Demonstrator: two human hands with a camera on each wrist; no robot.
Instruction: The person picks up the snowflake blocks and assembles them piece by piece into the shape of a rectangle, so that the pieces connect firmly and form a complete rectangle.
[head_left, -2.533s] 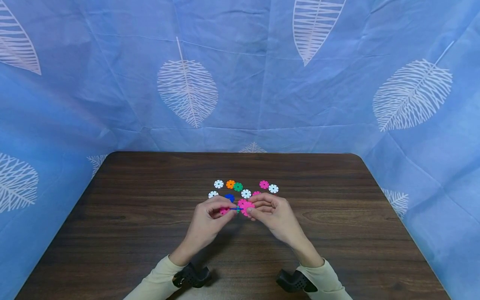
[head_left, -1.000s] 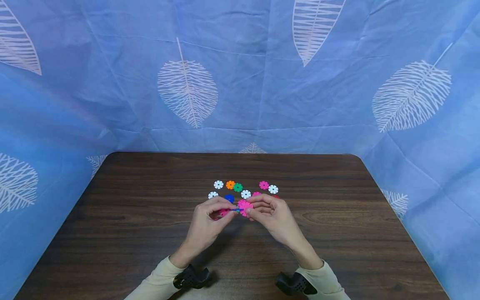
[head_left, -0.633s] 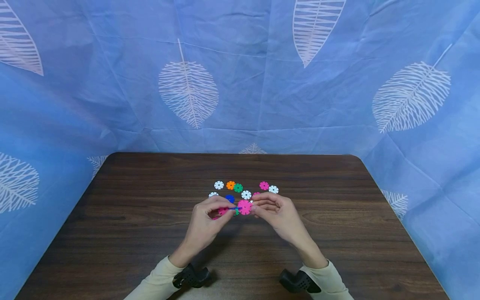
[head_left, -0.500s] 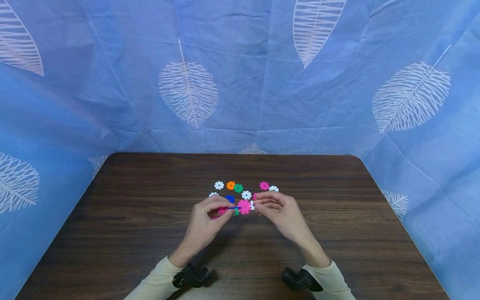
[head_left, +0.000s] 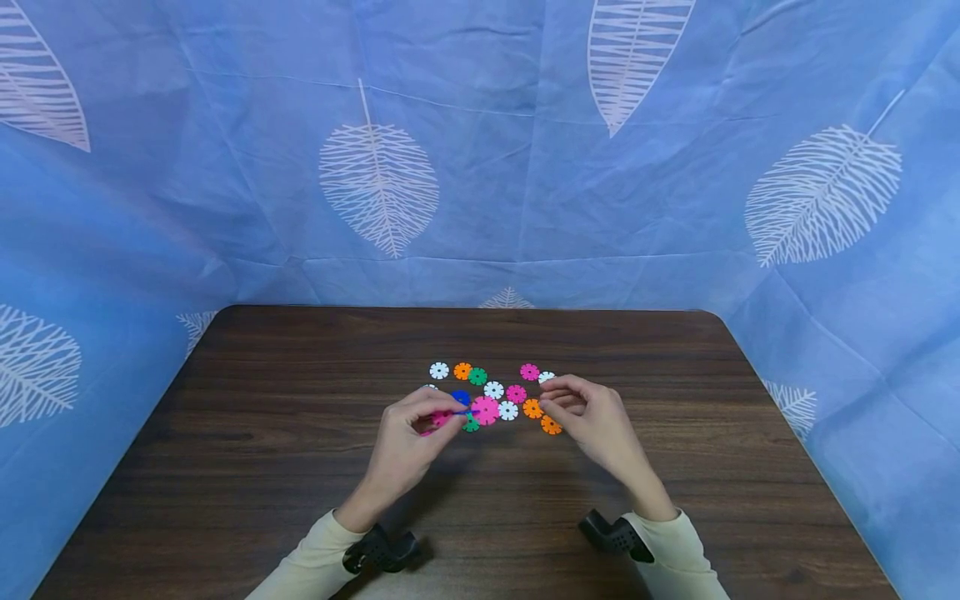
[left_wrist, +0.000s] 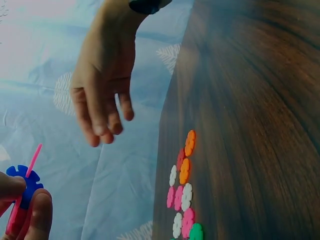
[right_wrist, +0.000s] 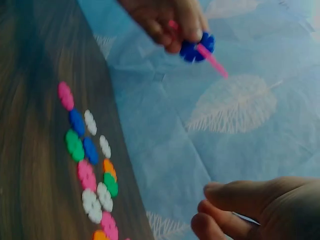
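My left hand [head_left: 412, 429] pinches a small joined piece above the table. It is a blue notched disc [right_wrist: 197, 48] with a pink notched disc [head_left: 485, 410] slotted into its far edge; more pink shows by the fingers. In the left wrist view, thumb and finger grip the blue disc [left_wrist: 30, 185], and the pink disc [left_wrist: 34, 159] appears edge-on. My right hand [head_left: 596, 421] hovers to the right of that piece, fingers loosely bent and holding nothing. Orange discs [head_left: 551, 425] lie on the table just left of its fingertips.
Loose notched discs in white [head_left: 507, 410], green [head_left: 477, 376], pink [head_left: 529, 372] and blue lie in a loose band on the dark wooden table [head_left: 315, 358]. A blue leaf-patterned cloth [head_left: 487, 167] hangs behind the table.
My right hand has let go of the pink disc and moved right, uncovering white, pink and orange discs on the table. The left hand keeps its pinch and has shifted slightly left.
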